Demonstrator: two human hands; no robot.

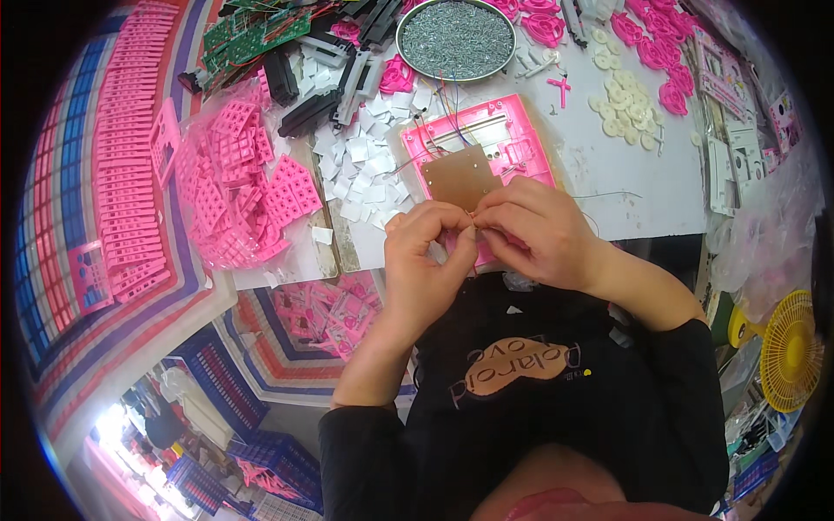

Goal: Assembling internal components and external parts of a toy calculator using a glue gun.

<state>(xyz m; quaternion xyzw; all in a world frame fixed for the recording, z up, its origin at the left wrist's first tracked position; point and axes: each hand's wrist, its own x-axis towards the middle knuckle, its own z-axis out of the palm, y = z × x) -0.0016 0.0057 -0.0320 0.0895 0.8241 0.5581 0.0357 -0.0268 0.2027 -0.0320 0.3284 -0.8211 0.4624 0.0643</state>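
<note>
In front of me lies a pink plastic housing [534,143], open, with metal rods and small parts inside. A brown circuit board [462,178] rests over its near left part, and thin red, blue and dark wires [452,108] rise behind it. At the board's near edge, my left hand [430,247] is closed in a pinch, thumb against forefinger. My right hand [534,230] pinches right beside it, the fingertips of both almost touching. What they hold is too small and too covered to make out; a hint of reddish thread or wire shows there.
A round metal tray of screws [456,39] stands behind the housing. White square pads [360,165], pink keypads [234,174] and green circuit boards [252,39] lie left. White discs [627,108] and pink cord bundles [665,52] lie right. A yellow fan [789,352] is at lower right.
</note>
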